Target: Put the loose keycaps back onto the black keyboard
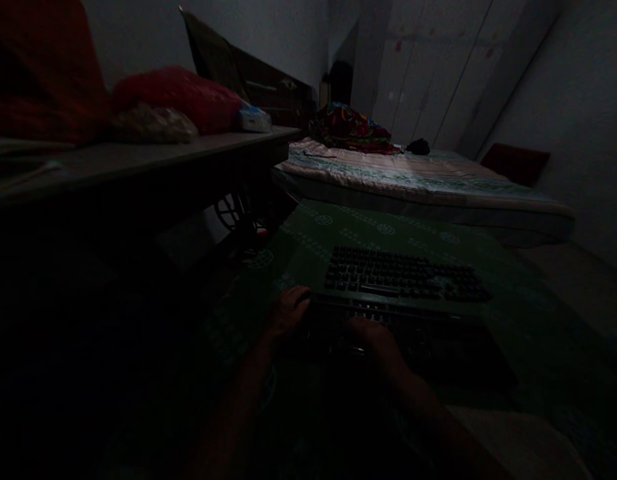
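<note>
A dark keyboard base (448, 343) lies on a green printed mat (298, 240), tilted slightly across the view. My left hand (290, 308) is closed round its far left corner, thumb against the edge. Over the left-middle part of the base, my right hand (376, 337) has its fingers curled down and pressed together; what they pinch, if anything, is hidden in the dark. Just beyond the base, black keycaps (378, 267) sit in rows in a keyboard layout. A long space bar (380, 291) lies at their near side.
A bed (418, 177) with a patterned blanket (351, 127) stands beyond the mat. On the left is a table (188, 150) bearing a red bag (181, 97) and a small pack (254, 119). Beneath it shows a spoked wheel (228, 212). The room is very dim.
</note>
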Demonstrator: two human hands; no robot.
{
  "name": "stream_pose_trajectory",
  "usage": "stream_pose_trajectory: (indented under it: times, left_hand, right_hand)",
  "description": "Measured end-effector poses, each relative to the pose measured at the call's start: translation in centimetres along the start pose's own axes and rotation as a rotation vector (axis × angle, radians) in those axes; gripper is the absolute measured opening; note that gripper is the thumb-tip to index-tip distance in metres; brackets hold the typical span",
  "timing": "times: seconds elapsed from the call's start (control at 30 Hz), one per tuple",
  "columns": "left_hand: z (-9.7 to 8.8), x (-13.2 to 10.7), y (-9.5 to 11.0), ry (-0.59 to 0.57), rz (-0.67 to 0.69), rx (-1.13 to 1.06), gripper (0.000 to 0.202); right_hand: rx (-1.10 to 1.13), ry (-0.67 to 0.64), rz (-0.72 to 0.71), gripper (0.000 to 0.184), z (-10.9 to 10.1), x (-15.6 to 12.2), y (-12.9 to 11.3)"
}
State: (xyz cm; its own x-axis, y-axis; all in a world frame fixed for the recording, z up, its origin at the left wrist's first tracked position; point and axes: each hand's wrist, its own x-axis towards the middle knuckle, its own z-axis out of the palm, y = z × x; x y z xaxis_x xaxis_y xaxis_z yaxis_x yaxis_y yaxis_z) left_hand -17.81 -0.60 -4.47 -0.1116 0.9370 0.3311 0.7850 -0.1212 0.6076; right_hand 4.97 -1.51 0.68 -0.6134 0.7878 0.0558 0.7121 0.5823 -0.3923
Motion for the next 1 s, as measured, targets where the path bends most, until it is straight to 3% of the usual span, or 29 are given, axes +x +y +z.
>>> stream_pose_trajectory:
  times: [0.2, 0.4, 0.5, 0.6, 0.7, 0.9, 1.0]
  left_hand:
    - [-0.1, -0.1, 0.4, -0.004, 0.009, -0.004, 0.031]
    - [0.1, -0.1, 0.3, -0.013, 0.004, -0.016, 0.031]
    - [0.1, 0.0, 0.2, -0.023, 0.000, -0.019, 0.032]
    - [0.1, 0.0, 0.2, -0.032, 0.002, -0.021, 0.033]
    - [0.2, 0.0, 0.1, -0.035, 0.003, -0.029, 0.034]
    - [0.4, -0.1, -0.2, -0.033, -0.008, -0.061, 0.035]
    - [0.5, -0.2, -0.3, -0.030, -0.018, -0.081, 0.035]
  right_hand:
    - [-0.051, 0.038, 0.153, 0.026, -1.4, 2.8, 0.6]
    - [0.035, -0.101, -0.011, 0.021, 0.9, 1.3, -2.3]
    - [0.036, -0.081, -0.051, 0.024, 0.5, 1.9, -2.8]
    - [-0.046, -0.018, 0.073, 0.028, -0.8, 3.7, -2.2]
    - [-0.075, -0.044, 0.140, 0.033, -1.0, 4.4, -2.4]
    - [0.090, -0.154, -0.082, 0.023, 1.3, 2.6, -4.7]
    - [0.157, -0.104, -0.122, 0.024, 1.0, 3.5, -4.4]
